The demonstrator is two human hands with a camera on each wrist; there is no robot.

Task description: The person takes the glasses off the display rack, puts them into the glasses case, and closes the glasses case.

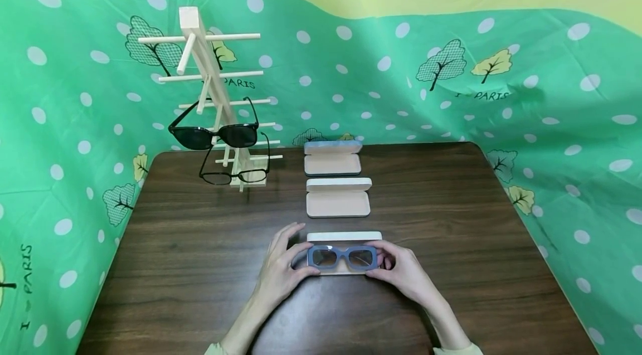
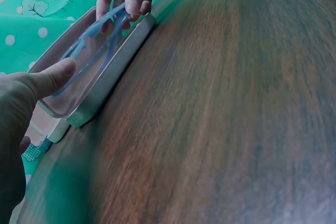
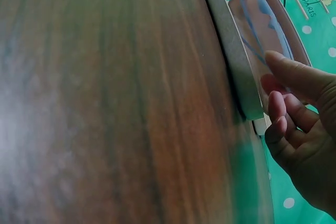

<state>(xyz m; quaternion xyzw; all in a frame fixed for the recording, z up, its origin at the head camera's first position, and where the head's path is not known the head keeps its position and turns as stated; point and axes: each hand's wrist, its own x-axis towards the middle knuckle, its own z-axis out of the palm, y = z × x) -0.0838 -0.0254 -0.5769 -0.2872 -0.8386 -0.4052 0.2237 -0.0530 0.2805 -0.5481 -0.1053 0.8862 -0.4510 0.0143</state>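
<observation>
The left hand [image 1: 282, 264] and right hand [image 1: 404, 272] pinch blue, thick-framed rectangular sunglasses [image 1: 343, 253] at nine and three o'clock, over an open white rectangular case [image 1: 344, 236]. A pale wooden display stand [image 1: 217, 87] rises at eleven o'clock on the brown wood-grain worktop [image 1: 426, 199].

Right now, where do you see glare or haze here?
Head view: pale sheen on the table below the blue sunglasses; left wrist view: dimmer, sheen at lower right, green haze at lower left; right wrist view: dim too, sheen at left, green haze near the bottom.
</observation>
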